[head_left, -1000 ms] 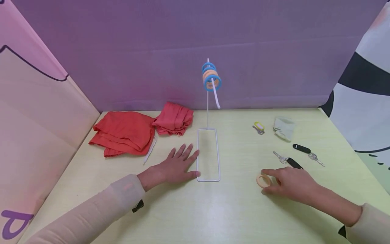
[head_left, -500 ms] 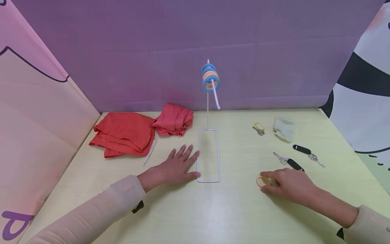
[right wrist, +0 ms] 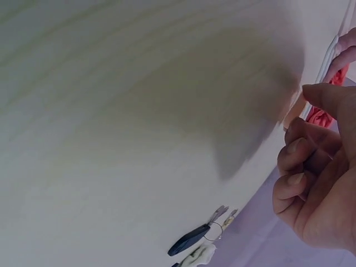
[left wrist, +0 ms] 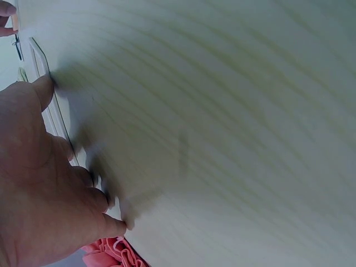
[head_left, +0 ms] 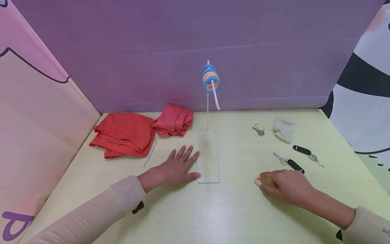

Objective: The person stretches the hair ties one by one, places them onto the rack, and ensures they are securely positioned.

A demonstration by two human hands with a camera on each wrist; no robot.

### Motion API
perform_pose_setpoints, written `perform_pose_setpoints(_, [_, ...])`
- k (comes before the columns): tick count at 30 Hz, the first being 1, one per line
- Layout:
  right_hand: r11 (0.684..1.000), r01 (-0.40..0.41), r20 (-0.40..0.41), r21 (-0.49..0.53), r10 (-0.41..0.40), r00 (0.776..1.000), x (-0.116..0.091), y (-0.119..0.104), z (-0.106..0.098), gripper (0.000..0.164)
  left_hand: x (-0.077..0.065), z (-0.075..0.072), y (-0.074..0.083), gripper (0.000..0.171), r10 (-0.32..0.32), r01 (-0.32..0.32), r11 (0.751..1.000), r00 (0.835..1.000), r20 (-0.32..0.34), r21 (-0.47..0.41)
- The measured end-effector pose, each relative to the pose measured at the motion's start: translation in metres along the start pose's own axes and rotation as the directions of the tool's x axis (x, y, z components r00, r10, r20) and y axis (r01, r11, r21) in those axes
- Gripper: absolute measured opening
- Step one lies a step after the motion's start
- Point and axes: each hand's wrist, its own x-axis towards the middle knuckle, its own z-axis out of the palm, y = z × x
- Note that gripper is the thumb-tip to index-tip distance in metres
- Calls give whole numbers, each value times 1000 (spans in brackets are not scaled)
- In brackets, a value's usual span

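Note:
My right hand [head_left: 287, 186] pinches a pale orange ring [head_left: 256, 181] between thumb and forefinger, low over the table. In the right wrist view the ring [right wrist: 293, 114] shows edge-on between those fingertips, the other fingers curled in. My left hand [head_left: 176, 168] lies with fingers spread, its thumb and forefinger touching the long side of a white wire stand [head_left: 219, 166]. Several blue and orange rings [head_left: 211, 77] hang on the stand's upper arm. In the left wrist view my left hand [left wrist: 50, 178] has its fingertips down at the frame and tabletop.
Folded red cloth [head_left: 126, 134] and a smaller red bundle [head_left: 174, 120] lie back left, a white cord [head_left: 150, 153] beside them. At right are a yellow-tagged key [head_left: 259, 127], a pale crumpled cloth [head_left: 284, 129] and two keys with black fobs [head_left: 301, 150]. Purple fabric [head_left: 146, 51] closes the back.
My right hand has shifted slightly left with the ring, which appears more tilted under the fingers. The left hand, stand and hanging rings stay put; the whole view drifts slightly.

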Motion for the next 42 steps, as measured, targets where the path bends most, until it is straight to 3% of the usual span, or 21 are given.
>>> perform_pose_setpoints(8, [998, 70, -192, 1, -69, 979, 15, -7, -18, 23, 0, 0, 0, 84, -1, 1, 1000, 1000, 1, 6])
perform_pose_setpoints(12, [985, 174, -353, -15, -168, 920, 30, -15, -38, 24, 0, 0, 0, 84, 4, -3, 1000, 1000, -4, 2])
perform_pose_setpoints(18, [964, 260, -525, -59, -251, 813, 56, -38, -79, 46, -1, -1, 0, 84, 5, -5, 1000, 1000, -4, -3])
perform_pose_setpoints(23, [939, 306, -613, -157, -336, 715, 74, -63, -114, 41, 0, -1, 0, 84, 5, -5, 1000, 1000, 0, 2])
perform_pose_setpoints(29, [916, 344, -677, -206, -387, 626, 85, -90, -147, 36, 0, -1, -1, 84, 6, -6, 1000, 1000, 3, 3])
perform_pose_setpoints(32, [908, 371, -701, -196, -394, 594, 90, -100, -155, 33, 0, 0, -1, 84, 5, -5, 1000, 1000, 1, 5])
perform_pose_setpoints(36, [895, 390, -704, -217, -421, 573, 98, -109, -160, 29, 1, 1, -1, 84, -1, 1, 1000, 1000, 0, 6])
perform_pose_setpoints(42, [883, 366, -717, -296, -458, 525, 111, -111, -161, 25, 1, 1, -1, 84, -1, 1, 1000, 1000, 5, 4])
